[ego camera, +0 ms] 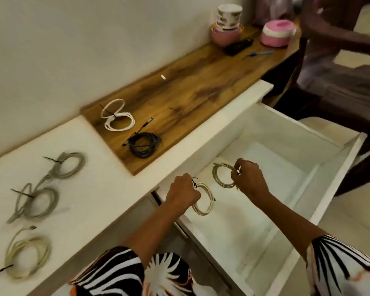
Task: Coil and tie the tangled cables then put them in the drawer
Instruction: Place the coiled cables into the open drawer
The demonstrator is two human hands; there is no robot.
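Observation:
A white drawer [327, 167] stands pulled open at the right. My left hand [182, 194] grips a coiled cream cable [205, 201] over the drawer's near left corner. My right hand [249, 179] holds a second coiled pale cable [220, 175] a little farther in. Both coils hang above the drawer floor. On the white counter at the left lie two grey tied coils [69, 164] [37, 202] and a cream coil [27, 256]. A white coil [116, 117] and a black coil [143, 144] rest on the wooden top [201, 86].
At the far end of the wooden top stand a pink bowl with a paper cup [228, 28], a pink round box [277, 33], a black remote [238, 46] and a blue pen [260, 53]. A dark chair [340, 60] stands beyond the drawer at right.

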